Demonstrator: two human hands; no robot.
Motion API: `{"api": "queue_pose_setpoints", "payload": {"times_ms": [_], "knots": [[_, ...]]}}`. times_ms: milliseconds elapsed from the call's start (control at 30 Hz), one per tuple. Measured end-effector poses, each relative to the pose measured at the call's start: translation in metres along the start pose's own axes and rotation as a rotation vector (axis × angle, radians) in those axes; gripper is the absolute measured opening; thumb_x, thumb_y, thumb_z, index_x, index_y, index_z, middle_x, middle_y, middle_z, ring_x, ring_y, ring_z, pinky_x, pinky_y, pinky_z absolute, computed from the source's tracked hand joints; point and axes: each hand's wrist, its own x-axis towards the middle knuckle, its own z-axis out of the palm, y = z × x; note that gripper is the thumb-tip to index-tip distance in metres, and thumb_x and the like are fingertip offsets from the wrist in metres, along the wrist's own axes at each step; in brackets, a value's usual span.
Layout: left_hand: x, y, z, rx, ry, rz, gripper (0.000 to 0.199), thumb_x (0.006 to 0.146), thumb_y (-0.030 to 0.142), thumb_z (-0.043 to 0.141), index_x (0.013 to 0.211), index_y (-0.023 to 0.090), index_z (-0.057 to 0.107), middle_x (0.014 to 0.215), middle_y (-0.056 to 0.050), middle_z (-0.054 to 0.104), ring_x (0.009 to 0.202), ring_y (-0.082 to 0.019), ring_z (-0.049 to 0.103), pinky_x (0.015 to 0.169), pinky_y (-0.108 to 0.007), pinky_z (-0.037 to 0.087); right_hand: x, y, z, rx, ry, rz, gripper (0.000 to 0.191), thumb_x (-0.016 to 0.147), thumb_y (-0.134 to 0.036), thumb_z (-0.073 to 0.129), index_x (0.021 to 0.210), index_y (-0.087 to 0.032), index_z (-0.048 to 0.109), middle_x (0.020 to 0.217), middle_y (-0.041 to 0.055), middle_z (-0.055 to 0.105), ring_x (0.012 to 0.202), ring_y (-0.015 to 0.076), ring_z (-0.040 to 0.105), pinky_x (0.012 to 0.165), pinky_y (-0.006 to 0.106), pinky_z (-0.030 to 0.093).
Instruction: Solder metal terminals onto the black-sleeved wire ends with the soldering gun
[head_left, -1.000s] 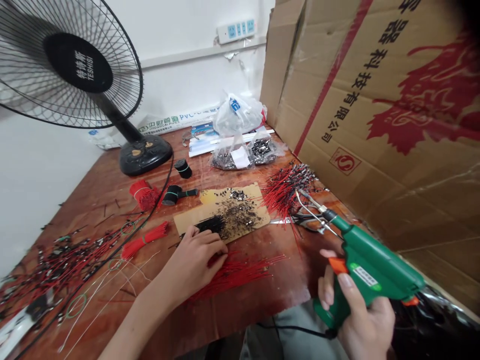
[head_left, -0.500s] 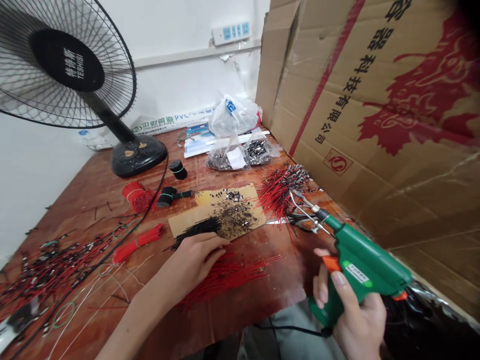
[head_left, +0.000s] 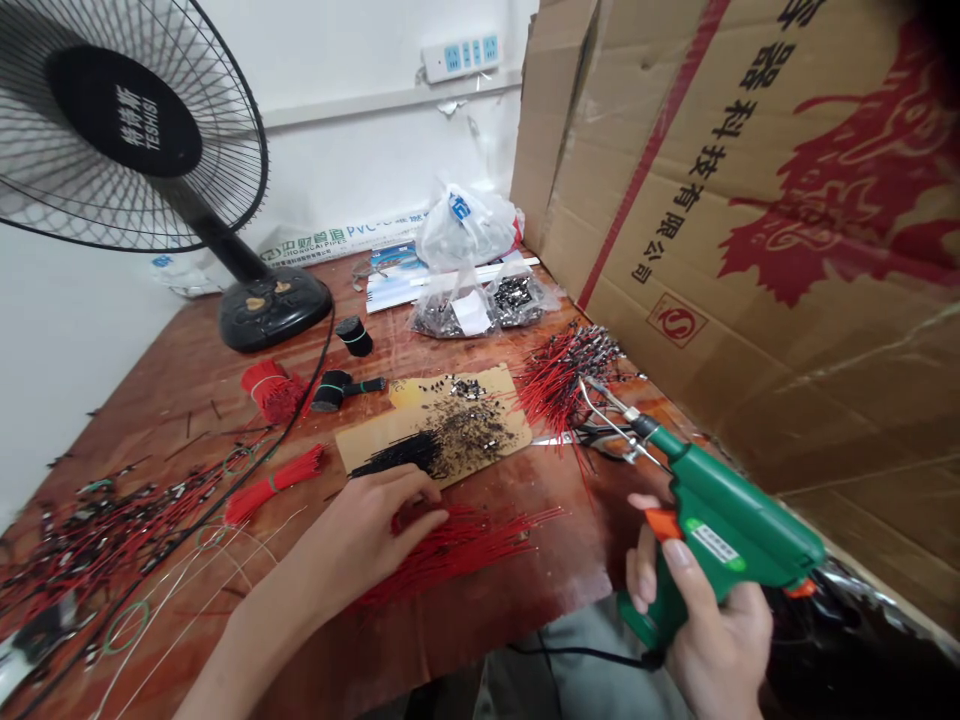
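My right hand [head_left: 705,610] is wrapped around the grip of a green soldering gun [head_left: 739,510] with an orange trigger. The gun's metal tip and feed tube [head_left: 609,408] point up and left, near a pile of red wires [head_left: 551,375] with dark and silvery ends. My left hand [head_left: 375,520] hovers over loose red wires [head_left: 465,550] at the table's front, thumb and forefinger apart, nothing visible between them. Just beyond it, a bundle of thin black wires [head_left: 401,455] lies on a cardboard sheet [head_left: 367,430] strewn with small dark and metal bits.
Scissors [head_left: 600,440] lie beneath the gun's tip. A tall carton [head_left: 675,250] walls off the right side. A black fan [head_left: 274,305] stands at the back left, its cord crossing the table. Bags of small parts [head_left: 457,310] sit behind; tied wire bundles [head_left: 277,480] lie left.
My left hand has drawn back slightly toward me and left, off the cardboard's edge, and its thumb and forefinger have parted. The right hand and soldering gun have hardly moved.
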Motion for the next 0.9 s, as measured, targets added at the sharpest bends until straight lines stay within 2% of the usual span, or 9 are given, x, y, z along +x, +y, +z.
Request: {"api": "queue_pose_setpoints", "payload": {"times_ms": [100, 200, 333, 433, 567, 800, 900], "knots": [[0.004, -0.009, -0.002, 0.119, 0.099, 0.025, 0.019, 0.099, 0.033, 0.051, 0.100, 0.021, 0.065, 0.095, -0.002, 0.068, 0.078, -0.015, 0.064, 0.071, -0.027, 0.048, 0.000, -0.001, 0.000, -0.011, -0.018, 0.011, 0.031, 0.101, -0.028, 0.054, 0.128, -0.014, 0.058, 0.056, -0.0010, 0.055, 0.048, 0.0137, 0.051, 0.048, 0.028, 0.043], [0.012, -0.014, 0.003, 0.301, 0.102, 0.087, 0.020, 0.099, 0.026, 0.047, 0.104, 0.020, 0.066, 0.103, -0.006, 0.068, 0.090, -0.019, 0.066, 0.077, -0.031, 0.049, 0.000, -0.003, 0.001, 0.000, -0.002, 0.019, 0.029, 0.101, -0.028, 0.054, 0.126, -0.015, 0.059, 0.056, -0.0012, 0.055, 0.047, 0.0133, 0.050, 0.047, 0.027, 0.041], [0.022, -0.013, 0.009, 0.505, 0.075, 0.142, 0.021, 0.098, 0.022, 0.046, 0.090, 0.018, 0.065, 0.090, -0.006, 0.065, 0.084, -0.021, 0.065, 0.070, -0.031, 0.048, -0.001, -0.003, 0.001, 0.012, 0.006, 0.038, 0.029, 0.100, -0.029, 0.055, 0.126, -0.016, 0.059, 0.056, -0.0013, 0.055, 0.047, 0.0135, 0.050, 0.047, 0.027, 0.041], [0.027, -0.011, 0.011, 0.579, 0.090, 0.197, 0.021, 0.096, 0.019, 0.047, 0.081, 0.018, 0.061, 0.081, -0.004, 0.063, 0.077, -0.021, 0.064, 0.068, -0.032, 0.047, -0.001, -0.002, 0.000, 0.012, 0.002, 0.056, 0.031, 0.099, -0.030, 0.057, 0.126, -0.015, 0.059, 0.056, -0.0013, 0.055, 0.047, 0.0138, 0.051, 0.047, 0.028, 0.042], [0.029, -0.016, 0.011, 0.540, 0.132, 0.246, 0.018, 0.093, 0.016, 0.048, 0.079, 0.018, 0.059, 0.077, -0.002, 0.062, 0.074, -0.019, 0.063, 0.066, -0.031, 0.045, -0.001, -0.001, -0.001, 0.001, 0.011, 0.049, 0.031, 0.099, -0.030, 0.057, 0.125, -0.014, 0.059, 0.056, -0.0014, 0.055, 0.047, 0.0134, 0.052, 0.048, 0.028, 0.041], [0.021, -0.025, 0.008, 0.306, 0.258, 0.187, 0.010, 0.092, 0.014, 0.053, 0.093, 0.018, 0.062, 0.080, 0.001, 0.066, 0.067, -0.012, 0.061, 0.062, -0.025, 0.043, -0.001, -0.002, 0.000, 0.000, 0.018, 0.045, 0.033, 0.098, -0.031, 0.059, 0.127, -0.014, 0.058, 0.056, -0.0016, 0.055, 0.047, 0.0135, 0.051, 0.047, 0.028, 0.041], [0.022, -0.020, 0.010, 0.188, 0.310, 0.183, 0.014, 0.097, 0.019, 0.052, 0.106, 0.019, 0.063, 0.093, -0.001, 0.071, 0.078, -0.013, 0.066, 0.071, -0.024, 0.047, -0.001, -0.003, 0.002, 0.003, 0.033, 0.051, 0.031, 0.098, -0.033, 0.059, 0.123, -0.015, 0.060, 0.056, -0.0016, 0.054, 0.046, 0.0137, 0.050, 0.047, 0.028, 0.040]]}}
